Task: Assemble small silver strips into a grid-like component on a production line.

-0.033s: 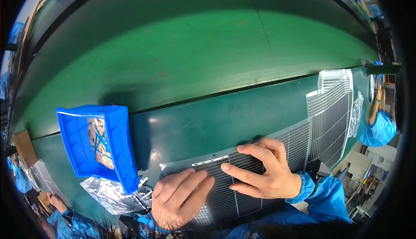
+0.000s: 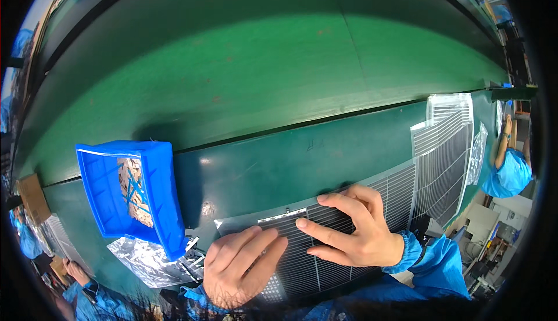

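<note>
A dark, thin panel with fine pale lines and a clear border [image 2: 331, 271], which looks like a solar panel, lies on the green table under both my hands. My left hand [image 2: 239, 267] rests at its left end, fingers stretched out and close together, with nothing visible in them. Over the middle of the panel, my right hand [image 2: 357, 231] has its fingers spread, the index fingertip near the upper edge. Between the two hands, a short white strip [image 2: 282, 216] lies along that upper edge. Whether the fingertips press on the panel, I cannot tell.
A blue plastic bin [image 2: 160, 184] holding small pale pieces and blue strips stands tilted at left, beside crinkled silver bags [image 2: 142, 263]. More lined panels [image 2: 444, 158] lie at right. Co-workers in blue sleeves [image 2: 508, 173] are at both sides. A raised green surface [image 2: 261, 71] runs behind.
</note>
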`<state>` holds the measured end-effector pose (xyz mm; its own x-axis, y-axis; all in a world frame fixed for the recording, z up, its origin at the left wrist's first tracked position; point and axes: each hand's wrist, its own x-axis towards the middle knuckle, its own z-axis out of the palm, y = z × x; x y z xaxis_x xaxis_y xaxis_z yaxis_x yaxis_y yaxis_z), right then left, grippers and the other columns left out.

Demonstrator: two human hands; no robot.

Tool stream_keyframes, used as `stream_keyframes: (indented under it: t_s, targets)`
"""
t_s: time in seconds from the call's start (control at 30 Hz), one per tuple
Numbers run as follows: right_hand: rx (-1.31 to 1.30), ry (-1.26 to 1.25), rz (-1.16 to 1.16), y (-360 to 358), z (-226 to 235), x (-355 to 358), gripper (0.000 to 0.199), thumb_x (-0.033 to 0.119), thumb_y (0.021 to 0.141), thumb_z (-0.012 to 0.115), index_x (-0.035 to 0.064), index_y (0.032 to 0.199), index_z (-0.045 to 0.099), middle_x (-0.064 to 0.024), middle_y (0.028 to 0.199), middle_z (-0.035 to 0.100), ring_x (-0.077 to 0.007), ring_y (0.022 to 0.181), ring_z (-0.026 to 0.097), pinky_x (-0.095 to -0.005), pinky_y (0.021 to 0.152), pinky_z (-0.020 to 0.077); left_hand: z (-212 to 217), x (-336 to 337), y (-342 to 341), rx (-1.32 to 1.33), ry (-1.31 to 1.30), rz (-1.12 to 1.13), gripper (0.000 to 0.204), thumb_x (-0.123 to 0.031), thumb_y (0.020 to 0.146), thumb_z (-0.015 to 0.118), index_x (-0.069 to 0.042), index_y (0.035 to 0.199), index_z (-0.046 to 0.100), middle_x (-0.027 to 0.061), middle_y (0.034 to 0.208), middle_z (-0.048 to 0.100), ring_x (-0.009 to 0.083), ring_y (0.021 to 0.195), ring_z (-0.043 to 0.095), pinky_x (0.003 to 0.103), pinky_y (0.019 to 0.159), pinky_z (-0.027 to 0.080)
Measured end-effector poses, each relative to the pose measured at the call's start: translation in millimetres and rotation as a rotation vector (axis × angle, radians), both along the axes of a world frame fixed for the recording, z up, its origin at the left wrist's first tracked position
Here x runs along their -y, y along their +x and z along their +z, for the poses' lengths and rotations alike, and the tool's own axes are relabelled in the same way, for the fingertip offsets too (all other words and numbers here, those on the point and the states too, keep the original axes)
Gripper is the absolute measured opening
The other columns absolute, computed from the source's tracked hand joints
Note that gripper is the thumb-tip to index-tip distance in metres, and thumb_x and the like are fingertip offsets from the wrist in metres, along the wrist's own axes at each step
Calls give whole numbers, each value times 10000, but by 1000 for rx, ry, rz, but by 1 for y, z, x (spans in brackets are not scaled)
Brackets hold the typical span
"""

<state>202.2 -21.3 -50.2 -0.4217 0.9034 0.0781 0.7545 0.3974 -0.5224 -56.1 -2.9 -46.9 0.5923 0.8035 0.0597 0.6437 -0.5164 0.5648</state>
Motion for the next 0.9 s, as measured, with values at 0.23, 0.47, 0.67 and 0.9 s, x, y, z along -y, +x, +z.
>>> stream_keyframes:
  t_s: [0.23, 0.47, 0.67, 0.9]
  targets:
    - [70, -13, -24, -8, 5, -1, 660, 446, 768, 862, 245, 1383, 730, -71, 1316, 551, -305, 1074, 497, -393, 970, 477, 2, 1, 2, -11, -9, 4, 320, -132, 772, 835, -180, 1089, 839, -42, 1245, 710, 149, 1134, 654, 285, 913, 541]
    - [82, -24, -47, -11, 1, 0, 653, 466, 790, 847, 261, 1398, 723, -67, 1302, 548, -303, 1057, 495, -392, 962, 476, 0, 1, 1, -21, -13, 11, 317, -141, 777, 843, -185, 1090, 840, -48, 1244, 705, 144, 1137, 647, 280, 913, 539]
    - [77, 8, -60, -11, 0, 0, 648, 462, 789, 850, 263, 1393, 726, -64, 1298, 550, -300, 1051, 495, -384, 952, 479, -6, 4, 0, 35, 15, -14, 422, -134, 658, 858, -149, 1080, 843, 20, 1205, 728, 232, 1090, 667, 360, 867, 514]
    - [72, 7, -57, -11, -1, 1, 649, 455, 788, 851, 257, 1393, 726, -59, 1314, 550, -302, 1074, 500, -380, 968, 476, -4, 4, 0, 23, 24, -21, 436, -140, 658, 864, -141, 1094, 841, 29, 1221, 724, 242, 1098, 669, 360, 872, 513]
